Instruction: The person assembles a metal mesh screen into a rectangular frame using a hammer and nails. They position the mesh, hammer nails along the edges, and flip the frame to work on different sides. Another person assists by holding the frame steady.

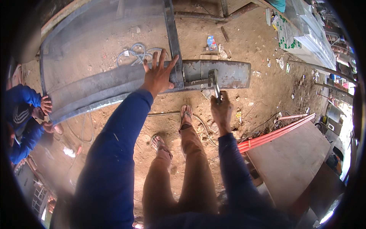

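My left hand (pixel 158 76) lies with fingers spread on dark mesh (pixel 106 82) at the near right corner of a metal frame (pixel 174 42). My right hand (pixel 222 110) is closed round the handle of a hammer (pixel 213 78). The hammer's head is over a worn grey metal beam (pixel 234 73), just right of the frame's corner; I cannot tell whether it touches the beam. That beam extends under the corner and out to the right. At the far left, a co-worker's hand (pixel 45 105) rests on the frame's other end.
A coiled pale cable (pixel 139 51) shows through the mesh. Orange pipes (pixel 274 133) lie beside a large flat board (pixel 289 160) at the right. Stacked metal lengths (pixel 312 36) stand at the far right. Loose cords and litter lie on the dirt floor (pixel 263 91) around my feet.
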The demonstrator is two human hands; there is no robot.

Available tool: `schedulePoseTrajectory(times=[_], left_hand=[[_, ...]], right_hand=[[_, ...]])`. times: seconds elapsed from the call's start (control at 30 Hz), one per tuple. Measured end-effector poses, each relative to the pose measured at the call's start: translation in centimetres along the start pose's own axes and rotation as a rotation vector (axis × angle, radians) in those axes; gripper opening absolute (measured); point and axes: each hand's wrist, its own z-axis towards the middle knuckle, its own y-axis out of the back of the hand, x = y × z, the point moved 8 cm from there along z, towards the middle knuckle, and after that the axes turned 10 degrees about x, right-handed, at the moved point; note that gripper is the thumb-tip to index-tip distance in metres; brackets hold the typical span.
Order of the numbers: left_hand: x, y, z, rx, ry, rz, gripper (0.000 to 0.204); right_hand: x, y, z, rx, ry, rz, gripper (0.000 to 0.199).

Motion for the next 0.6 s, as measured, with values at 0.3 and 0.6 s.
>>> schedulePoseTrajectory(times=[0.3,0.6], left_hand=[[0.5,2.1,0.3,0.038,0.032,-0.051,0.146],[-1.4,3.6,0.1,-0.004,0.024,-0.031,0.125]], right_hand=[[-3.8,3.1,11.3,-0.15,0.43,-0.42,0.038],[-2.6,6.3,14.2,0.103,0.371,-0.311,0.051]])
